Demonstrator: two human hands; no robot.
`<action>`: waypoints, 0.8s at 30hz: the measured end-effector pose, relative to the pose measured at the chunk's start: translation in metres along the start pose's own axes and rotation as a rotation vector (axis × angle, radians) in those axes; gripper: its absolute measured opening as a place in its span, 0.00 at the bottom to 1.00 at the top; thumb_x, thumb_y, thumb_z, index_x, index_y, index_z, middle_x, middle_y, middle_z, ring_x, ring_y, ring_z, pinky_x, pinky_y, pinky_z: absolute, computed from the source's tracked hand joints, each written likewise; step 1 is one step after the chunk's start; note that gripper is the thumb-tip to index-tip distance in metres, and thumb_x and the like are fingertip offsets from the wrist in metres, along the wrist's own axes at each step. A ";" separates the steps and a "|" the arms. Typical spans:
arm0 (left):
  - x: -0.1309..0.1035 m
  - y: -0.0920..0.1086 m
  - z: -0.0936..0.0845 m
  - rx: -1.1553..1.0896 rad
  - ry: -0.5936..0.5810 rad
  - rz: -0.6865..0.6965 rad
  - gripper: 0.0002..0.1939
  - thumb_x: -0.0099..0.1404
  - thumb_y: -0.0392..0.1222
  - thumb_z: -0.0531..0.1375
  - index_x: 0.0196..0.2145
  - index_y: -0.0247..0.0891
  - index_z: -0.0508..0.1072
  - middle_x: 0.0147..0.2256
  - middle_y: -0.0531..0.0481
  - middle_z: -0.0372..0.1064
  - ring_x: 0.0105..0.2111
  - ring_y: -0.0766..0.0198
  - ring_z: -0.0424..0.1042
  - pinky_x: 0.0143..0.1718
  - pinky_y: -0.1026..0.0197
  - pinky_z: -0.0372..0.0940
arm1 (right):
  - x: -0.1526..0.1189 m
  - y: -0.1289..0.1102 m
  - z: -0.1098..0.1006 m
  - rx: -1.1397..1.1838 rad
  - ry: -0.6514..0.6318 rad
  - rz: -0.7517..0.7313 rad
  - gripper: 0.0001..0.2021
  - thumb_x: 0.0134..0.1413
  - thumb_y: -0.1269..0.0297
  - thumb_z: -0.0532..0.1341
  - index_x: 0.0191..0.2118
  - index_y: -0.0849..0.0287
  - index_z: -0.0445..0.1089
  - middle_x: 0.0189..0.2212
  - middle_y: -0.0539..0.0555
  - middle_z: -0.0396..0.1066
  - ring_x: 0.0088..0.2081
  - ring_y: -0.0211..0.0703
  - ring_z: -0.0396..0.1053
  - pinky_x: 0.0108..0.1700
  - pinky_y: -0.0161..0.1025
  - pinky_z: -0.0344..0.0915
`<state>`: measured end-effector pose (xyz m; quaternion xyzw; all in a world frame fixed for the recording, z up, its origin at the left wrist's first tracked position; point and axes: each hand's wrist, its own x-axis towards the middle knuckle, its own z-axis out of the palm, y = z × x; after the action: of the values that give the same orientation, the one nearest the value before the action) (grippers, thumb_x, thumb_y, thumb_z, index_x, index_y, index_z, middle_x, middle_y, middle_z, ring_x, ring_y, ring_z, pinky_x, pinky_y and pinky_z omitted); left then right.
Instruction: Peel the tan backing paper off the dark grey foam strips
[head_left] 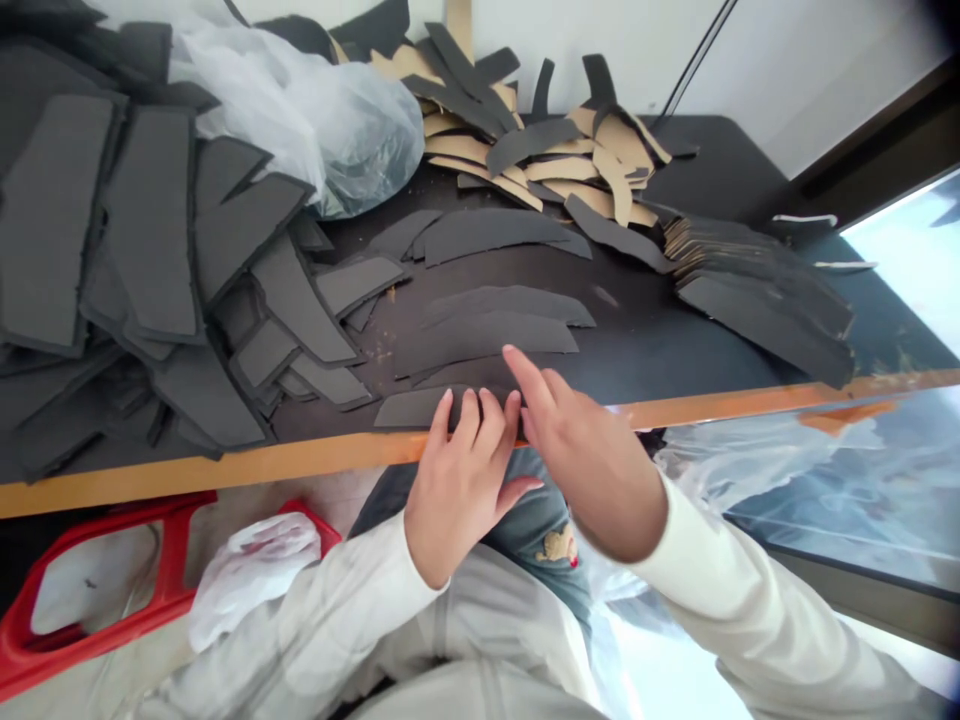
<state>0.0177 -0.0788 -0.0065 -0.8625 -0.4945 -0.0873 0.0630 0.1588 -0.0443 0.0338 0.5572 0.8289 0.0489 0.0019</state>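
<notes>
My left hand (465, 475) lies palm down at the table's front edge, its fingers spread over a curved dark foam strip (405, 408). Close beside it, my right hand (589, 455) has the index finger stretched out, its tip at the near side of another curved strip (487, 335). The other right fingers are bent and partly hidden, and I see nothing held in them. Just beyond are a pair of overlapping strips (502, 235) lying flat on the dark tabletop.
Dark foam panels (157, 220) are heaped at left beside a clear plastic bag (360, 130). Behind lies a loose pile of black and tan strips (555, 160). A fanned stack of dark pieces (765, 290) sits at right. Orange tape (300, 455) lines the front edge; a red stool (172, 560) stands below.
</notes>
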 end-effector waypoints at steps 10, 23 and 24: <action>0.003 0.000 0.005 0.066 0.041 0.000 0.37 0.69 0.59 0.53 0.65 0.28 0.58 0.55 0.36 0.66 0.55 0.45 0.66 0.62 0.42 0.59 | -0.018 0.064 -0.039 -0.011 0.466 0.275 0.22 0.61 0.55 0.58 0.56 0.61 0.67 0.50 0.67 0.71 0.48 0.59 0.70 0.45 0.50 0.67; 0.004 0.000 0.004 0.071 0.012 -0.005 0.36 0.69 0.57 0.54 0.68 0.36 0.54 0.55 0.36 0.65 0.54 0.46 0.66 0.61 0.40 0.59 | -0.028 0.057 0.014 0.727 -0.027 0.364 0.18 0.62 0.49 0.56 0.28 0.55 0.71 0.21 0.48 0.71 0.23 0.37 0.65 0.26 0.34 0.57; 0.005 0.001 0.003 0.073 0.011 -0.007 0.35 0.69 0.57 0.54 0.68 0.38 0.54 0.55 0.36 0.65 0.54 0.45 0.66 0.61 0.40 0.59 | -0.028 0.056 0.012 0.712 -0.027 0.361 0.17 0.61 0.49 0.57 0.28 0.54 0.71 0.21 0.48 0.71 0.22 0.37 0.64 0.25 0.34 0.57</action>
<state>0.0211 -0.0745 -0.0086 -0.8574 -0.5000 -0.0742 0.0968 0.2216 -0.0480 0.0251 0.6604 0.6826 -0.2492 -0.1893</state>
